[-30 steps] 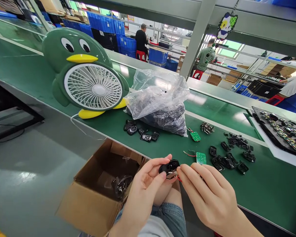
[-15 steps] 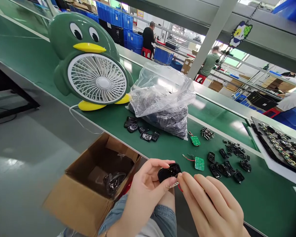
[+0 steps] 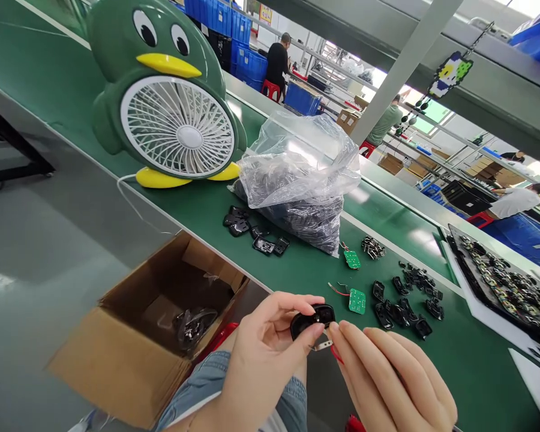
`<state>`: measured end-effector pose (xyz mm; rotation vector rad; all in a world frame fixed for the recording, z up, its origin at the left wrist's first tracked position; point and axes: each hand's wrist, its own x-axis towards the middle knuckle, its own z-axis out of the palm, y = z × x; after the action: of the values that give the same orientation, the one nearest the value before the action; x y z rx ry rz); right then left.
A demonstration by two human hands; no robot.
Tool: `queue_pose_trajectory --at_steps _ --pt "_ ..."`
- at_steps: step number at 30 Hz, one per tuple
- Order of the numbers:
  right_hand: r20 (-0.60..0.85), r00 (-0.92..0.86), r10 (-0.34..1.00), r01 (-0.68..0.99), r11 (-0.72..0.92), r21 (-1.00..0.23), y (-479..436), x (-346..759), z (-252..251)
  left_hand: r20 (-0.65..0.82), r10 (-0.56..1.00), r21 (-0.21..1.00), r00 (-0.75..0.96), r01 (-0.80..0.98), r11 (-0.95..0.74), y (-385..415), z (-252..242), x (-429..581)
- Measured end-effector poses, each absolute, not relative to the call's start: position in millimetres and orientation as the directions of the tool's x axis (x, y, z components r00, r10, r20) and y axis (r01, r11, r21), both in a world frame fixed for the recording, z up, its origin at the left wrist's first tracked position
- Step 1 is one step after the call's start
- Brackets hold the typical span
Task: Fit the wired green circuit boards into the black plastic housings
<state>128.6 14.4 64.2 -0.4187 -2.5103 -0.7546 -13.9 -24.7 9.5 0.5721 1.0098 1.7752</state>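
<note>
My left hand (image 3: pixel 274 348) grips a glossy black plastic casing (image 3: pixel 301 324) between thumb and fingers, its hollow side partly showing. Below the left thumb a small metal strip with holes (image 3: pixel 323 345) sticks out. At the casing's right end, my right hand (image 3: pixel 387 372) has thumb and fingertips pinched together; what they hold is hidden. A short red wire (image 3: pixel 336 354) shows along the right fingers. Beyond the hands, green circuit boards (image 3: pixel 357 301) with wires lie on the green bench (image 3: pixel 297 279). Black curved plastic parts (image 3: pixel 402 312) are scattered to their right.
A clear bag of dark parts (image 3: pixel 297 198) sits behind black shells (image 3: pixel 264 245). Small metal pieces (image 3: pixel 372 247) form a pile. A penguin-shaped fan (image 3: pixel 189 137) stands left, an open cardboard box (image 3: pixel 139 324) below the bench edge. At right lies a loaded tray (image 3: pixel 499 270). People sit farther back.
The view has shifted slightly. The casing has tilted in my left hand, and more of the metal strip and red wire shows. My right fingertips stay close to the casing's right end.
</note>
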Motion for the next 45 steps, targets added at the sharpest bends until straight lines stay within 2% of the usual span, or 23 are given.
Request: queue_pose_trajectory --at_steps 4,11,18,23,29,32,37,45 --pt "0.541 -0.828 0.148 0.385 0.852 0.356 17.6 129.8 64.4 -0.064 0.907 0.852 -0.416 -0.496 -0.168 -23.8 4.7 -14.2" --pt "0.64 -0.718 0.274 0.455 0.88 0.135 26.0 123.2 56.4 -0.035 0.849 0.896 -0.527 -0.392 -0.207 -27.6 15.8 -16.4" --pt "0.543 -0.75 0.379 0.384 0.917 -0.109 25.6 122.6 61.2 0.217 0.788 0.935 -0.576 -0.109 -0.337 -37.5 17.3 -16.0" --pt "0.551 -0.72 0.423 0.322 0.906 -0.275 26.8 123.5 61.8 0.288 0.799 0.932 -0.528 -0.035 -0.36 -38.4 16.8 -18.8" --pt "0.575 -0.68 0.456 0.329 0.89 -0.316 27.3 122.4 61.0 0.284 0.803 0.937 -0.524 -0.028 -0.349 -39.4 15.5 -16.8" --pt "0.533 -0.702 0.473 0.327 0.878 -0.349 28.9 123.9 63.5 0.321 0.772 0.921 -0.549 -0.009 -0.389 -38.7 11.9 -16.1" --pt "0.463 -0.731 0.501 0.32 0.851 -0.416 32.3 128.0 68.4 0.52 0.762 0.849 -0.385 0.141 -0.509 -36.4 5.4 -21.1" --pt "0.516 -0.714 0.473 0.293 0.872 -0.392 34.4 130.9 69.0 0.563 0.769 0.827 -0.304 0.226 -0.515 -40.9 7.6 -21.2"
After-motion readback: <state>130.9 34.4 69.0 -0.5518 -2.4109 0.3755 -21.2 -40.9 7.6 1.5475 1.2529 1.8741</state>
